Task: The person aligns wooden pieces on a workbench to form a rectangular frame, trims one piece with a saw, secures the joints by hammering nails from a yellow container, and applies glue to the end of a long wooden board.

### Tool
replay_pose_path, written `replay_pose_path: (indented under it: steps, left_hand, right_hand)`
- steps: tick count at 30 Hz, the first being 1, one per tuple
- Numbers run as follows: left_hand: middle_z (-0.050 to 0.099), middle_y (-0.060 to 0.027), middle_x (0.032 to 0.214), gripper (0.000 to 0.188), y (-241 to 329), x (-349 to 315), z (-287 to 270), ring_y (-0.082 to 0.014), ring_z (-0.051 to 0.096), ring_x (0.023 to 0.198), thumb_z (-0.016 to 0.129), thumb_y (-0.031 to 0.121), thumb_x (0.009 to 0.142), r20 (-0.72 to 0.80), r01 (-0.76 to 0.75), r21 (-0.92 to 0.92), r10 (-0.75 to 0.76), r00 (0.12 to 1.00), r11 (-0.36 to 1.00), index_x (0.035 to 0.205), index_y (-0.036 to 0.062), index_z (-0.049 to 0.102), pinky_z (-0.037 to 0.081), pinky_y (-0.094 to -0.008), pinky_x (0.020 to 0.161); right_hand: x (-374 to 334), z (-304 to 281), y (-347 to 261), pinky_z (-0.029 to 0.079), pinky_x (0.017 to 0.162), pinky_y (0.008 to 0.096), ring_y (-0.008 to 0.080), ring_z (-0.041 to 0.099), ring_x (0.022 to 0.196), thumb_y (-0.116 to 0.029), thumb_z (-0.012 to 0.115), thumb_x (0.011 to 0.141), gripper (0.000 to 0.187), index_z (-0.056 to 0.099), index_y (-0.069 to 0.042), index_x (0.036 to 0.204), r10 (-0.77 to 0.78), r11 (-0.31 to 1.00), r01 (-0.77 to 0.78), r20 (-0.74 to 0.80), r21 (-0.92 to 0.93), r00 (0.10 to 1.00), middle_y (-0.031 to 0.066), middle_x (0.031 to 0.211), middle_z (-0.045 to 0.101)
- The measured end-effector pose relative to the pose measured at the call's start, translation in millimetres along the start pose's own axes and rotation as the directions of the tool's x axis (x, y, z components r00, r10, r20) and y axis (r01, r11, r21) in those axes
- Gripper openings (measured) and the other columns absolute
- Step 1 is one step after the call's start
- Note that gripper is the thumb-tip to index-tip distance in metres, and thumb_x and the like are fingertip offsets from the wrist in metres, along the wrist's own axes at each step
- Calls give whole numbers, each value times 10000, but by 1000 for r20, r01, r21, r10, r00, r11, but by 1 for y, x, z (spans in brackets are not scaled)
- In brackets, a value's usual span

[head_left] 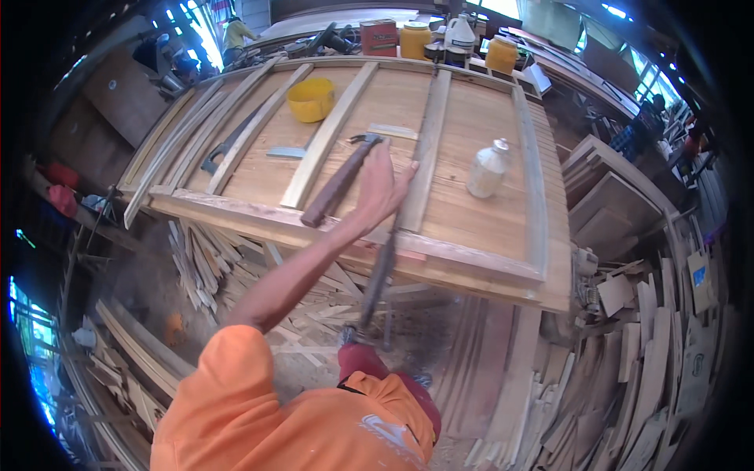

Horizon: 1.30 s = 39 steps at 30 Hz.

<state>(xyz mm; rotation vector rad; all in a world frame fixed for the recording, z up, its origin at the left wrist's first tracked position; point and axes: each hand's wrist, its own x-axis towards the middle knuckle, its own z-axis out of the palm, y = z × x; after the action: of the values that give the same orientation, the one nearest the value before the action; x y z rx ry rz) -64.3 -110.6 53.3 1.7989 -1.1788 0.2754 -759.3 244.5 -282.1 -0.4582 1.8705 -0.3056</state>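
Daylight glares through wall gaps (206, 43) near the warped, dark rim; the dim floor (297, 370) seems slightly blurred.

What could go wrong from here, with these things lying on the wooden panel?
The left hand is close to both the hammer and the long dark bar, so it might get pinched if the bar slips. The bar also sticks out past the panel's near edge, toward the person's legs, and could be bumped. The bottle stands upright on the panel and may tip if knocked.
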Motion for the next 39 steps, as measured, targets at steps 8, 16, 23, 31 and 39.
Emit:
replay_pose_path:
  steps: [8, 16, 23, 31, 39]
  left_hand:
    - [652, -269, 1303, 627, 167, -43, 38, -405, 624, 1250, 744, 297, 995, 740, -120, -330, 336, 583, 936, 1472, -29, 498, 504, -467, 1052]
    - [576, -275, 1455, 595, 202, -22, 199, -373, 595, 1321, 585, 346, 1101, 644, -69, -283, 243, 725, 957, 1512, -58, 440, 494, -456, 1106]
    - [642, -354, 1179, 756, 164, -29, 274, -453, 643, 1136, 652, 513, 1005, 352, 226, -131, -168, 921, 965, 1256, -190, 537, 502, -484, 1016]
    - [482, -242, 1517, 663, 178, -49, 284, -331, 447, 1453, 544, 416, 1090, 376, 598, -294, -485, 790, 746, 1545, -43, 394, 316, -431, 1242]
    - [449, -229, 1537, 762, 186, -33, 284, -346, 407, 1475, 616, 433, 1017, 398, 705, -253, -593, 700, 663, 1570, -25, 360, 272, -446, 1261]
  right_hand:
    - [-8, -215, 39, 516, 686, 444, 231, 719, 773, -294, 629, 987, 238, 757, -123, 883, -348, 428, 129, -31, -895, 937, 48, 897, 770]
    - [-16, -174, -364, 594, 919, 328, 194, 739, 1017, -242, 596, 1095, 391, 656, 72, 1321, -607, 789, 603, -8, 120, 795, 151, 1186, 752]
    - [-5, -122, -630, 584, 910, 310, 176, 748, 976, -188, 578, 1104, 337, 687, 49, 1318, -790, 548, 836, 315, -25, 526, 144, 1116, 782]
    - [-20, -82, -995, 579, 895, 307, 153, 740, 946, -212, 574, 1113, 321, 710, 37, 1264, -738, 322, 946, 638, 49, 218, 128, 1098, 783]
    - [-4, 64, -1047, 578, 867, 303, 167, 747, 958, -244, 607, 1086, 362, 683, 53, 1278, -409, 562, 824, 842, -72, 353, 127, 1104, 779]
